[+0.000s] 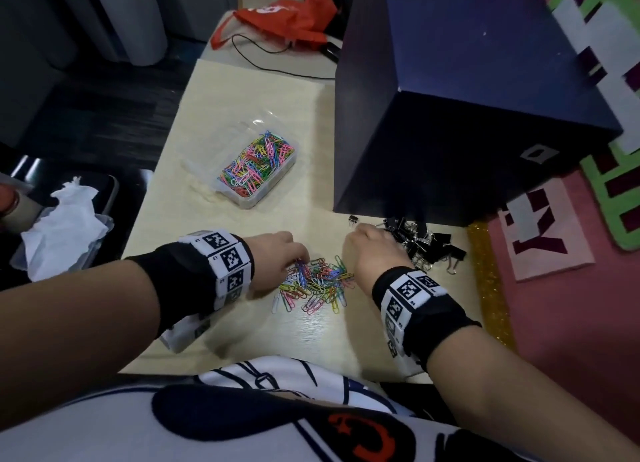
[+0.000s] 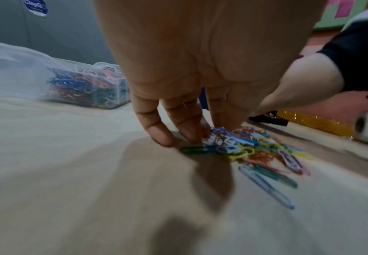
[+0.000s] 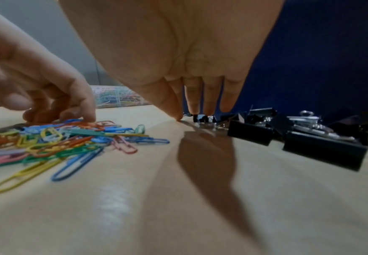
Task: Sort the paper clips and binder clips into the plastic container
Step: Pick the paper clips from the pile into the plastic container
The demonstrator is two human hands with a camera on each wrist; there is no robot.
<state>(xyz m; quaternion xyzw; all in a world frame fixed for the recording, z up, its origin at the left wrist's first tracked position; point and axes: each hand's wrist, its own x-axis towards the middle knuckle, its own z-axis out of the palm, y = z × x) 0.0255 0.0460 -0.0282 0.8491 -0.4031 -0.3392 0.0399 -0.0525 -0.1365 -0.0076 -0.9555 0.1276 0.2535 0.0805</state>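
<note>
A loose heap of coloured paper clips [image 1: 317,285] [image 2: 255,146] [image 3: 58,138] lies on the pale table near its front edge. My left hand [image 1: 296,259] [image 2: 200,132] [image 3: 69,115] is at the heap's left end, fingers curled and pinching a small bunch of clips. Black binder clips [image 1: 429,243] [image 3: 309,138] are piled to the right, against a dark box. My right hand [image 1: 360,233] [image 3: 191,115] reaches down at that pile's left edge with straight fingers, thumb tip on the table. The clear plastic container [image 1: 249,202] [image 2: 86,91], full of paper clips, stands farther back.
A tall dark blue box [image 1: 467,98] blocks the right side behind the binder clips. One small binder clip [image 1: 352,220] lies apart. A red bag [image 1: 287,18] and black cable sit at the far end. A tray with tissue [image 1: 62,219] is off the table's left edge.
</note>
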